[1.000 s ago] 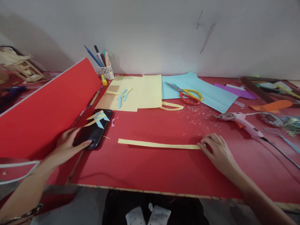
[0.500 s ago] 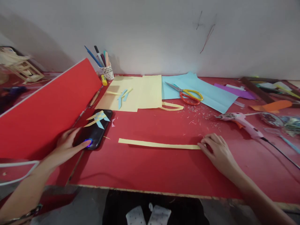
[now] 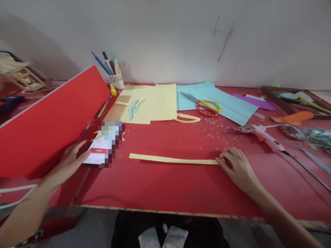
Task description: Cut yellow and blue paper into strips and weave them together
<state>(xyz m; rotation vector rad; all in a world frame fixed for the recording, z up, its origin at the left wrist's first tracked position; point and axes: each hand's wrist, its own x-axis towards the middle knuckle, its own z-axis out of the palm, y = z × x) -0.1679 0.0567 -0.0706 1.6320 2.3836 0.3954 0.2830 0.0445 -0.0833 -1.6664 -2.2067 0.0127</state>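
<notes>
A long pale yellow paper strip [image 3: 170, 160] lies across the red table in front of me. My right hand [image 3: 238, 167] pinches its right end between thumb and fingers. Over on the left, my left hand [image 3: 68, 165] is beside a smartphone [image 3: 96, 157], thumb at the screen's lower edge and fingers apart. The phone's screen is lit, and part of it is blurred into blocks. On the upper part of the phone rest small woven yellow and blue paper strips [image 3: 97, 138], also partly blurred.
Yellow sheets [image 3: 162, 103], a blue sheet [image 3: 232, 106] and scissors [image 3: 207, 105] lie at the back. A pink glue gun [image 3: 263, 134] with its cord is at right. A red board [image 3: 54, 124] leans at left near a pen cup [image 3: 117, 81]. Paper scraps [image 3: 214, 129] litter the table.
The phone's screen has gone from dark to lit. My left thumb has drawn back from the glowing fingerprint spot. My right hand keeps its pinch on the strip.
</notes>
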